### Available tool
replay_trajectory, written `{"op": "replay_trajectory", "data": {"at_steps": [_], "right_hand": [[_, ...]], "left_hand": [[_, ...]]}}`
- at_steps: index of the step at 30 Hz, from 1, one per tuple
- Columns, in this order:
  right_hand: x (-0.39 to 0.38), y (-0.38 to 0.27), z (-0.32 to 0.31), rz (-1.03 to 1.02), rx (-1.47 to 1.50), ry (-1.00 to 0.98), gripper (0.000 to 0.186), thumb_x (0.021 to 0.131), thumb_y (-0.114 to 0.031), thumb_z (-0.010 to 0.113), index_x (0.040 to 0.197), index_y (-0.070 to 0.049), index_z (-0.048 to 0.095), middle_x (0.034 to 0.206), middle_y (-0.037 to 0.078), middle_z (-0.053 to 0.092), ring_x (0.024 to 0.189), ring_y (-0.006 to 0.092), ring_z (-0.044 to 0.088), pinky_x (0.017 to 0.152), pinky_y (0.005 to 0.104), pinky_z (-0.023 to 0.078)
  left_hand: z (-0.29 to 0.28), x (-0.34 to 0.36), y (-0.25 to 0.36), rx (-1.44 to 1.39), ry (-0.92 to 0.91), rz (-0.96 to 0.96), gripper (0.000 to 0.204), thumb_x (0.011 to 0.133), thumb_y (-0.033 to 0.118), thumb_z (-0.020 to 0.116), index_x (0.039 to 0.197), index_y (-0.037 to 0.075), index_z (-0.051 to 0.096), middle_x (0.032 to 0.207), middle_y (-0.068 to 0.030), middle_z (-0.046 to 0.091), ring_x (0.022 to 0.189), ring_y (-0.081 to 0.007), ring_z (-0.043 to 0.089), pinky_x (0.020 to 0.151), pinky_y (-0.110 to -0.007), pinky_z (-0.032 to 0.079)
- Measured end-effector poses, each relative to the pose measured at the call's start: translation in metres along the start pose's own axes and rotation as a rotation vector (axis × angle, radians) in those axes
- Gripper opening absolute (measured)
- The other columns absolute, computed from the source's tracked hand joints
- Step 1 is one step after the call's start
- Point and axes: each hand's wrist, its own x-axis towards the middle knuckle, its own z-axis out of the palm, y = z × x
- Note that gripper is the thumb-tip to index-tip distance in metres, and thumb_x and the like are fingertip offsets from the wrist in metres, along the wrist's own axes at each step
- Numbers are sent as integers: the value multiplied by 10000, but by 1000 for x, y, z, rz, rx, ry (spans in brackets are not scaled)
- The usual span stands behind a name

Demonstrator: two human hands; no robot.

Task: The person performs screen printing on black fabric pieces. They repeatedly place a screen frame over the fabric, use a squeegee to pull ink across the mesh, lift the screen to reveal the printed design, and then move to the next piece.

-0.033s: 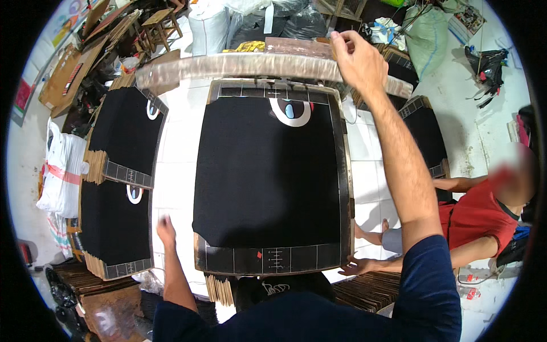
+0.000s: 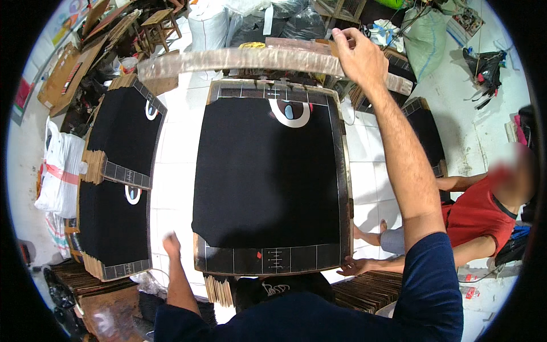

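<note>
My right hand (image 2: 360, 57) is raised at the far side, fingers closed on the near side of a long taped bar. It looks like the edge of a tilted-up screen-printing frame (image 2: 228, 61). Below the frame lies a board (image 2: 239, 260) with black fabric (image 2: 256, 171) spread flat on it, a printed cartoon eye (image 2: 290, 113) at the far end. Grid lines mark the board's near and far strips. My left hand (image 2: 171, 244) hangs left of the board, over the floor, touching nothing that I can see. Blur hides its fingers.
More boards with black fabric (image 2: 117, 222) stand in a row at the left; another (image 2: 424, 134) is at the right. A person in a red top (image 2: 478, 214) sits at the right, one hand (image 2: 356, 266) by the board's near right corner. Sacks (image 2: 208, 31) stand behind.
The frame's edge has risen slightly with my right hand. My left hand has shifted a little right and nearer to me.
</note>
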Motion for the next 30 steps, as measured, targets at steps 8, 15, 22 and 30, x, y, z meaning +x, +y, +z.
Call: {"op": "replay_trajectory", "data": {"at_steps": [8, 15, 22, 30], "right_hand": [[69, -3, -4, 43, -136, -49, 630, 945, -704, 475, 1277, -235, 733, 1226, 130, 748, 1209, 350, 669, 1031, 471, 490], [82, -8, -6, 38, -111, -73, 627, 945, -690, 494, 1264, -207, 735, 1242, 142, 738, 1218, 358, 660, 1024, 482, 484], [88, -1, -4, 1, -133, -49, 611, 933, -674, 514, 1264, -213, 740, 1251, 148, 736, 1221, 365, 660, 1022, 481, 492], [105, -3, -6, -5, -160, -64, 639, 893, -670, 512, 1325, -243, 709, 1341, 151, 695, 1276, 372, 630, 1091, 494, 463]], "left_hand": [[144, -207, -166, -870, -94, -537, 285, 1013, 120, 679, 1162, -119, 723, 1006, -133, 753, 962, -187, 678, 885, -325, 545], [107, -213, -136, -260, -15, -316, 360, 1002, 209, 674, 1190, -94, 716, 990, -270, 745, 920, -386, 718, 868, -430, 567], [70, -174, -94, 51, 277, -204, 339, 1028, 263, 585, 1009, -43, 729, 937, -242, 731, 856, -450, 695, 762, -516, 547], [-191, -44, -42, 399, 398, -193, 418, 1040, 419, 580, 1042, 34, 744, 996, -209, 745, 911, -446, 702, 756, -542, 538]]}}
